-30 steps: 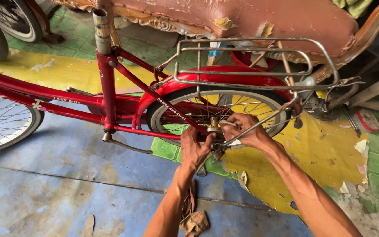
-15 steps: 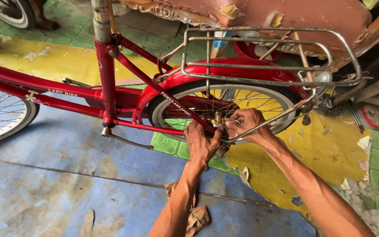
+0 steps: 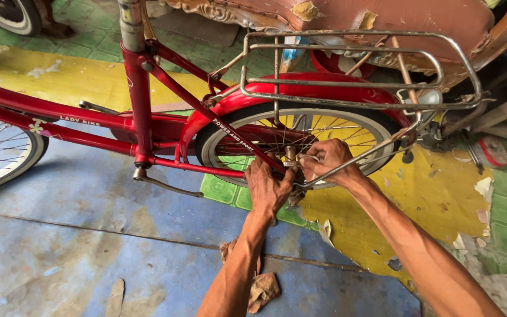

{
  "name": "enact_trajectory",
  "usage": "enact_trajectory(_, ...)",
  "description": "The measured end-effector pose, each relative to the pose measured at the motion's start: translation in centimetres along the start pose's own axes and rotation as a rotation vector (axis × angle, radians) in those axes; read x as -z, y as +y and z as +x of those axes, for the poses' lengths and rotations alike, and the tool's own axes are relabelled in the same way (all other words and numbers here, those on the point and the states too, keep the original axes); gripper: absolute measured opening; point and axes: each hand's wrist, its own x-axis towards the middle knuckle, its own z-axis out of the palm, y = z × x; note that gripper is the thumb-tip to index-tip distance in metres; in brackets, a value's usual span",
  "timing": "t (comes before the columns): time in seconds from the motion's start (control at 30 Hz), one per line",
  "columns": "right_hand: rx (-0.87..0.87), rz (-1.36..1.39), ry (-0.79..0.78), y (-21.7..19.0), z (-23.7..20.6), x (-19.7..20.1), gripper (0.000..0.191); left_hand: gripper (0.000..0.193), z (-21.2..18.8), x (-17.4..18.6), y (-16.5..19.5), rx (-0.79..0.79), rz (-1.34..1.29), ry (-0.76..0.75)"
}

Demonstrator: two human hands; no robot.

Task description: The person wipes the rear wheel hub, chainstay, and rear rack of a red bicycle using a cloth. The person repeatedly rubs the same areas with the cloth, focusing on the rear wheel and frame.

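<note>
Both hands have stayed at the rear hub [image 3: 291,155] of the red bicycle [image 3: 142,126]. Left hand [image 3: 268,185] grips the frame end; right hand [image 3: 324,158] closed on the axle fitting. Work continues.

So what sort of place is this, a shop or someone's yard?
Probably an informal bicycle repair spot. Both hands, left hand and right hand, work at a red bicycle's rear wheel on worn painted floor, with a rag lying nearby.

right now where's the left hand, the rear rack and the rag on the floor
left hand [image 3: 268,186], head view, on the back of the hand at the rear hub
rear rack [image 3: 347,82], head view, on a middle rail
rag [image 3: 262,289], head view, on the crumpled brown cloth
</note>
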Motion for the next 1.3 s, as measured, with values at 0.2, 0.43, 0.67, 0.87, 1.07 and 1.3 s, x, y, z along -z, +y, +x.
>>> enact_trajectory(0.2, -0.172, -0.013, -0.065, -0.5, -0.1, 0.6, 0.020, 0.049, 0.0, 0.1, 0.2, -0.021, -0.003, 0.038)
enact_trajectory(0.43, -0.006, 0.058, -0.027, -0.8, -0.1, 0.2, 0.021, 0.048, -0.2, -0.4, 0.0, -0.034, -0.022, 0.062)
enact_trajectory(0.67, -0.028, 0.006, -0.004, -1.5, 0.0, 0.4, 0.022, 0.050, 0.0, -0.4, 0.0, -0.053, 0.000, 0.094)
enact_trajectory(0.87, -0.103, -0.003, -0.051, -1.8, 0.0, 0.4, 0.021, 0.045, -0.1, -0.2, 0.1, 0.006, -0.008, 0.025)
enact_trajectory(1.07, -0.090, 0.028, -0.089, -1.9, -0.1, 0.6, 0.020, 0.045, -0.1, -0.2, 0.2, -0.028, 0.001, 0.049)
enact_trajectory(1.3, 0.019, 0.137, -0.037, -1.7, -0.1, 0.6, 0.021, 0.049, -0.2, -0.5, -0.2, 0.003, -0.017, 0.046)
